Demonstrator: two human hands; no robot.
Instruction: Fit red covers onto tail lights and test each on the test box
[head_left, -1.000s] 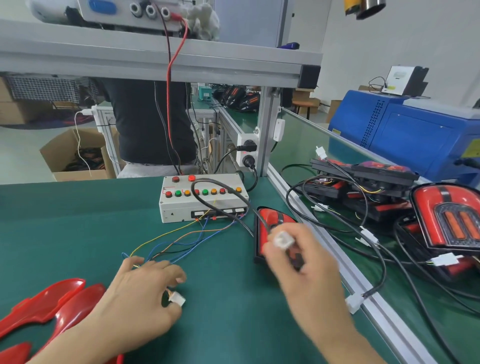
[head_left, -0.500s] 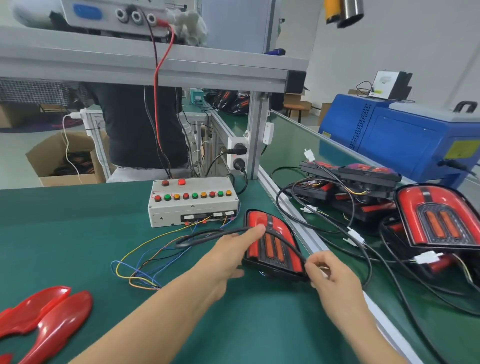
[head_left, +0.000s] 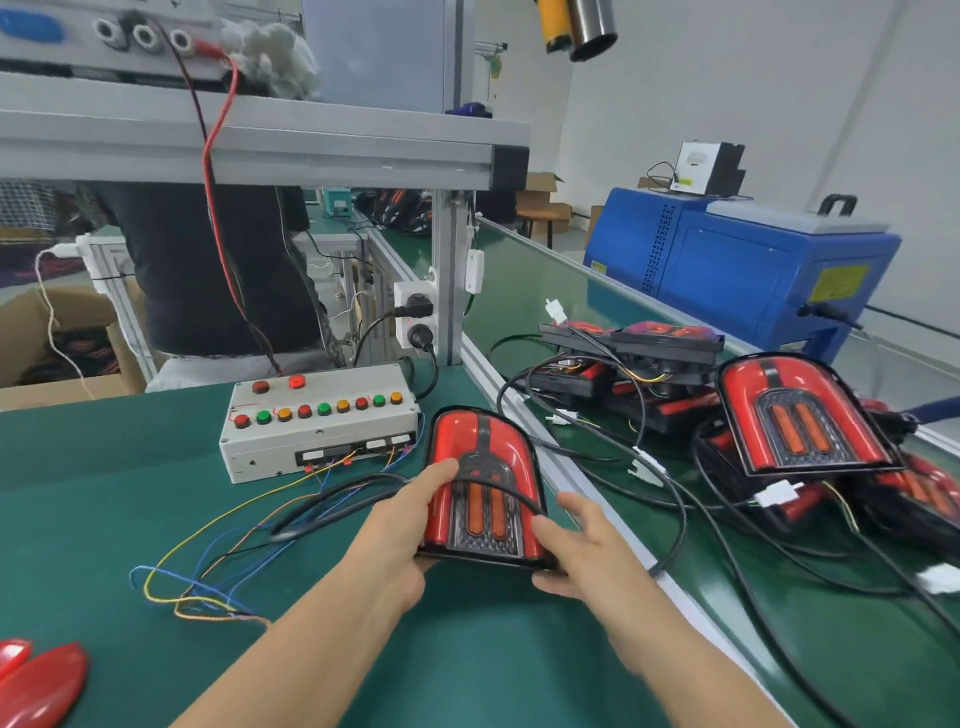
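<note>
Head view, items listed left to right.

Red covers (head_left: 36, 680): loose, at about 8 o'clock from the hands, well apart, at the mat's near left corner.

Coloured wire bundle (head_left: 208, 566): trailing on the green mat (head_left: 104, 493) from the test box, at 9 o'clock from the left hand.

Test box (head_left: 319, 421): grey, with a row of coloured buttons, at 11 o'clock from the hands, just beside the lamp's far left edge.

Left hand (head_left: 400, 530): grips the lamp's left edge, fingers lying over the lens, thumb side under the near corner.

Tail light (head_left: 480, 488): red-lensed, between both hands, long axis running 6 to 12 o'clock, rounded end away, square end toward the person. Near end appears raised off the mat. Its black cable (head_left: 332, 499) loops off toward 9 o'clock, crossing the lens.

Right hand (head_left: 576, 551): cups the lamp's near right corner, fingers curled against the edge.

Judgement: both hands equally near; the lamp probably goes next toward 3 o'clock.

Stacked tail lights (head_left: 800, 415): on the conveyor belt (head_left: 519, 291) at 2 o'clock, cables tangled.
</note>
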